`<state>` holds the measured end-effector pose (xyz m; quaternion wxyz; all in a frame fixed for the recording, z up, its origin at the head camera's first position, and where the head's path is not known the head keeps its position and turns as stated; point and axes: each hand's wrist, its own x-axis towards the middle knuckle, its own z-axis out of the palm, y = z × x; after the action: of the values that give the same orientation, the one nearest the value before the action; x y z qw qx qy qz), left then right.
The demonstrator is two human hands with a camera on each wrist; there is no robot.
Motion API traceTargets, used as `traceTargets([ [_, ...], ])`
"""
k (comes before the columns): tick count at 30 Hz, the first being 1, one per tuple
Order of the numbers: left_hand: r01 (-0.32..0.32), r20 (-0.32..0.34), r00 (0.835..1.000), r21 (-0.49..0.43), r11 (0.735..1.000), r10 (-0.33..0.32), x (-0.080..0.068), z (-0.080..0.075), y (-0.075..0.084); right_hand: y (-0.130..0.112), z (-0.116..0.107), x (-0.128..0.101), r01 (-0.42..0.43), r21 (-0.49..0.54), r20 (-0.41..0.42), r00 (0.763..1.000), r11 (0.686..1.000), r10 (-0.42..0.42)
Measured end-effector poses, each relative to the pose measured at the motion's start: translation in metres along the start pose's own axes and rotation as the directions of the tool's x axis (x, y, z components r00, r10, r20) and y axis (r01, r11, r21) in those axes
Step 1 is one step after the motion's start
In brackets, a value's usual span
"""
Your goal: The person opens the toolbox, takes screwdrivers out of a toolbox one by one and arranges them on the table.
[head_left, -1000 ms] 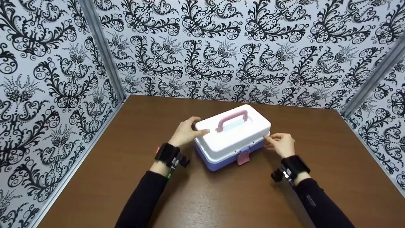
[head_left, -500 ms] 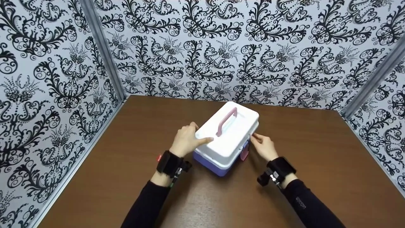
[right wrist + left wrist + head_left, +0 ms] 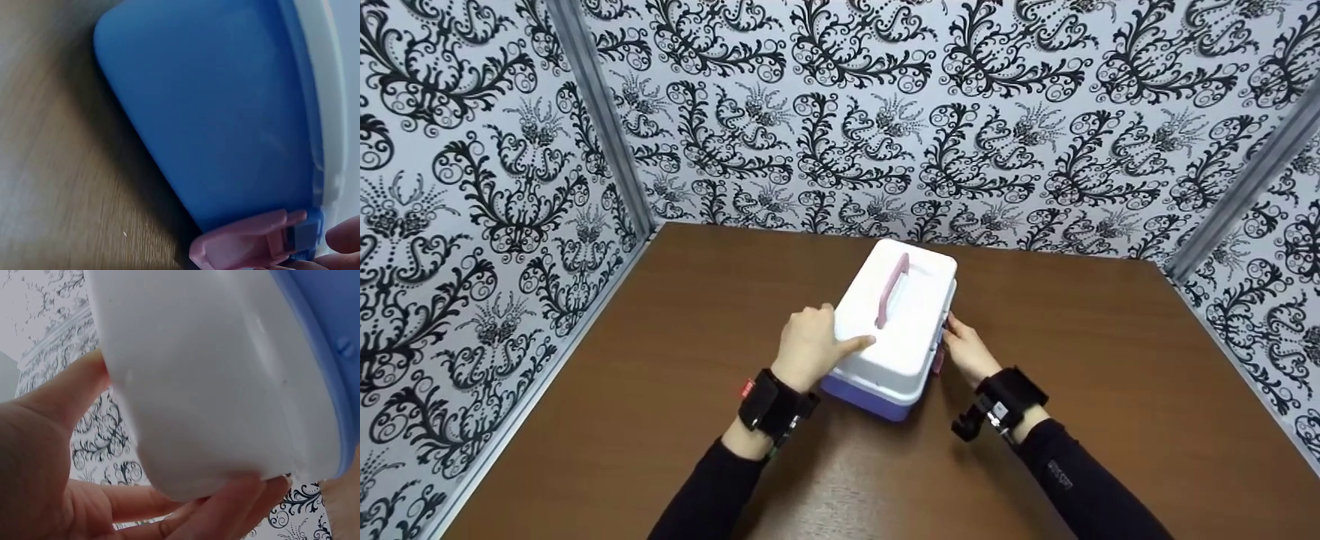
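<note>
A storage box with a white lid [image 3: 900, 315], a pink handle [image 3: 890, 289] and a purple-blue base [image 3: 870, 397] sits mid-table, its long side running away from me. My left hand [image 3: 840, 336] grips the lid's near left corner, thumb on top. In the left wrist view the thumb [image 3: 67, 396] and fingers [image 3: 225, 512] clasp the lid [image 3: 197, 382]. My right hand [image 3: 954, 331] rests against the box's right side by the pink latch [image 3: 938, 361]. The right wrist view shows the base [image 3: 214, 112], the latch [image 3: 242, 244] and fingertips [image 3: 344, 236] beside it.
The brown wooden table [image 3: 1110, 375] is enclosed on three sides by black-and-white patterned walls [image 3: 847, 112]. Bare tabletop lies all around the box. Black camera bands sit on both wrists.
Both hands have turned the box counter-clockwise, so the latch side that faced me now faces right. The right hand moved in closer along that side.
</note>
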<state>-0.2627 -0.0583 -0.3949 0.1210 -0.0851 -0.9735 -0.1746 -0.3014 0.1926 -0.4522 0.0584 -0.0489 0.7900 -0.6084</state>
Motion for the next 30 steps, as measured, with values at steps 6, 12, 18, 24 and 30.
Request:
traceTargets([
  [6, -0.005, -0.090, 0.996, 0.172, 0.985, 0.020, -0.012, 0.006, 0.014, 0.002, 0.002, 0.014, 0.025, -0.066, -0.011, 1.000, 0.997, -0.026],
  [12, -0.078, -0.152, 0.983, 0.183, 0.980, 0.107, -0.023, 0.007, 0.016, -0.001, -0.007, 0.019, 0.092, -0.198, 0.055, 0.995, 0.976, -0.083],
  [18, -0.213, -0.038, 0.975, 0.091, 0.973, 0.217, -0.020, -0.010, 0.004, 0.007, -0.013, 0.026, 0.110, -0.115, 0.138, 0.986, 0.987, -0.094],
  [24, -0.238, 0.047, 0.965, -0.266, 0.934, 0.260, 0.009, -0.024, -0.003, 0.009, -0.013, 0.026, 0.121, -0.119, 0.141, 0.985, 0.985, -0.104],
  [30, -0.136, 0.110, 0.964, -0.583, 0.801, 0.243, 0.048, -0.024, 0.007, 0.010, -0.014, 0.023, 0.139, -0.192, 0.138, 0.984, 0.971, -0.113],
])
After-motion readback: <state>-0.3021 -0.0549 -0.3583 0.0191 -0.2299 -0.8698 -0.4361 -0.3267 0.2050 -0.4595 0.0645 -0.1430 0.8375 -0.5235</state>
